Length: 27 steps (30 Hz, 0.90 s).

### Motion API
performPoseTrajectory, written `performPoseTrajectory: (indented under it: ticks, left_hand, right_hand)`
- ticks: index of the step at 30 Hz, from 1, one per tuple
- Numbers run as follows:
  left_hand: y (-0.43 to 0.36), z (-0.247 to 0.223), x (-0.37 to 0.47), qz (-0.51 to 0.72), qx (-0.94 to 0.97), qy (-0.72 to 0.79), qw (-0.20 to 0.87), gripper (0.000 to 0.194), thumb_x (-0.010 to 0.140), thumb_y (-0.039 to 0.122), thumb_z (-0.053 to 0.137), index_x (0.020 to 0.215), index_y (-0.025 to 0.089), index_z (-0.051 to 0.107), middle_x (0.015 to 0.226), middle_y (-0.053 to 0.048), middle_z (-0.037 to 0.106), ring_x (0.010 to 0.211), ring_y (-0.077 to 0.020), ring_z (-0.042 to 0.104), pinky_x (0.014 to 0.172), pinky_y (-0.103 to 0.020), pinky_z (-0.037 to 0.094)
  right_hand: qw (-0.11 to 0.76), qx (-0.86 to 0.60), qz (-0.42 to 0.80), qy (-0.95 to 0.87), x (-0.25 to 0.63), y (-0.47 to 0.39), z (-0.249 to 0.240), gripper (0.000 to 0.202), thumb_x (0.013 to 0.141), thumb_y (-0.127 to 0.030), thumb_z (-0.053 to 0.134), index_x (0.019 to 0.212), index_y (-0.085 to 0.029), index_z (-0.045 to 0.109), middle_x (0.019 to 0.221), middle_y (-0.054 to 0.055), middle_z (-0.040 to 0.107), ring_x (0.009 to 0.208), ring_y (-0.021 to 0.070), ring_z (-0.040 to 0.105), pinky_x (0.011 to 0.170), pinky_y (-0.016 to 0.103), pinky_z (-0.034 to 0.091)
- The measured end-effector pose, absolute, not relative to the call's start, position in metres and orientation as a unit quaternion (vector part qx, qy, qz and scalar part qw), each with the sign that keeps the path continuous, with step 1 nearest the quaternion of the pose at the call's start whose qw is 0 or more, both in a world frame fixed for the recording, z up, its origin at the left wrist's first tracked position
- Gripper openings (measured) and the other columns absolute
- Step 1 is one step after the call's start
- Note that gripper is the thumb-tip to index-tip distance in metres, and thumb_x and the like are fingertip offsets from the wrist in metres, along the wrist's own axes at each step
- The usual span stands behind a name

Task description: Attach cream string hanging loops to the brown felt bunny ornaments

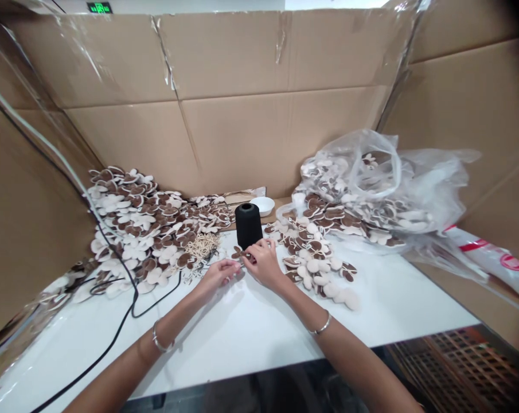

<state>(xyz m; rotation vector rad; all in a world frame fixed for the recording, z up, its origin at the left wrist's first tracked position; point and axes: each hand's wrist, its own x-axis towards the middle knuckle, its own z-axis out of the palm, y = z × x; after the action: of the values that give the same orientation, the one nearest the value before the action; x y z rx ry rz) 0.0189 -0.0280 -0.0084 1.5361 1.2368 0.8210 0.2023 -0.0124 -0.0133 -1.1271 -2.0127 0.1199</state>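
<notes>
My right hand [264, 263] is closed at the fingertips on a small brown fabric piece [237, 252] with rounded lobes, just in front of a black cone of thread [248, 227]. Close beside it on the left, my left hand [218, 275] has its thumb and fingers pinched together. Whatever lies between those fingers is too small to make out. Both hands are low over the white table [242, 338]. The cone stands upright, and part of its base is hidden by the piece and my right fingers.
Brown and cream fabric pieces [134, 223] are heaped at the left, with a pile of beige loops [202, 246] beside them. More pieces [317, 264] lie at the right, before a clear plastic bag [379, 178]. A white bowl [263, 205] sits behind the cone. A black cable [125, 321] crosses the left side.
</notes>
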Motion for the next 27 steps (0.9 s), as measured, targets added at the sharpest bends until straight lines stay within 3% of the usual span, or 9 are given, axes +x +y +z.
performPoseTrajectory:
  ticks: [3, 6, 8, 12, 18, 27]
  left_hand:
    - [-0.028, -0.005, 0.023, 0.422, 0.637, 0.530, 0.368, 0.029, 0.078, 0.044, 0.067, 0.082, 0.016, 0.060, 0.071, -0.001, 0.057, 0.057, -0.0123, 0.048, 0.054, -0.026, 0.038]
    - [-0.030, -0.001, 0.027, 0.436, 0.736, 0.492, 0.161, 0.022, 0.084, 0.034, 0.063, 0.102, 0.020, 0.060, 0.093, -0.005, 0.059, 0.079, -0.0179, 0.054, 0.073, -0.032, 0.046]
    - [-0.028, 0.001, 0.029, 0.409, 0.788, 0.453, 0.088, 0.021, 0.091, 0.029, 0.054, 0.110, 0.022, 0.059, 0.103, -0.008, 0.058, 0.093, -0.0209, 0.055, 0.083, -0.036, 0.046]
    - [-0.019, -0.001, 0.030, 0.385, 0.818, 0.428, 0.009, 0.019, 0.096, 0.027, 0.046, 0.097, 0.019, 0.063, 0.096, -0.008, 0.059, 0.094, -0.0218, 0.056, 0.085, -0.036, 0.045]
    - [-0.020, -0.004, 0.026, 0.400, 0.807, 0.434, 0.027, 0.018, 0.095, 0.025, 0.046, 0.087, 0.020, 0.061, 0.091, -0.007, 0.063, 0.091, -0.0216, 0.057, 0.084, -0.036, 0.044]
    - [-0.032, -0.014, 0.034, 0.511, 0.637, 0.539, 0.204, 0.020, 0.088, 0.036, 0.055, 0.080, 0.020, 0.063, 0.089, -0.005, 0.064, 0.084, -0.0197, 0.059, 0.071, -0.030, 0.045]
  right_hand:
    - [0.390, -0.430, 0.027, -0.814, 0.202, -0.015, -0.011, 0.012, 0.090, -0.025, 0.054, 0.083, -0.020, 0.063, 0.081, 0.006, 0.067, 0.091, 0.0233, 0.048, 0.100, 0.044, 0.022]
    - [0.381, -0.424, 0.017, -0.821, 0.202, -0.016, -0.010, 0.013, 0.091, -0.026, 0.053, 0.085, -0.020, 0.064, 0.082, 0.006, 0.066, 0.093, 0.0241, 0.048, 0.101, 0.045, 0.022]
    - [0.374, -0.422, 0.010, -0.826, 0.203, -0.016, -0.009, 0.012, 0.090, -0.025, 0.053, 0.086, -0.021, 0.064, 0.081, 0.006, 0.066, 0.094, 0.0246, 0.048, 0.101, 0.045, 0.023]
    - [0.370, -0.416, 0.000, -0.830, 0.202, -0.015, -0.009, 0.015, 0.091, -0.024, 0.051, 0.084, -0.020, 0.064, 0.081, 0.007, 0.066, 0.094, 0.0243, 0.048, 0.101, 0.045, 0.023]
    - [0.383, -0.421, 0.036, -0.821, 0.201, -0.017, -0.008, 0.012, 0.090, -0.027, 0.054, 0.085, -0.022, 0.065, 0.081, 0.006, 0.068, 0.094, 0.0247, 0.049, 0.100, 0.046, 0.023]
    - [0.406, -0.442, 0.055, -0.798, 0.188, -0.018, -0.014, 0.014, 0.090, -0.028, 0.054, 0.083, -0.021, 0.064, 0.082, 0.006, 0.069, 0.091, 0.0245, 0.050, 0.099, 0.045, 0.022]
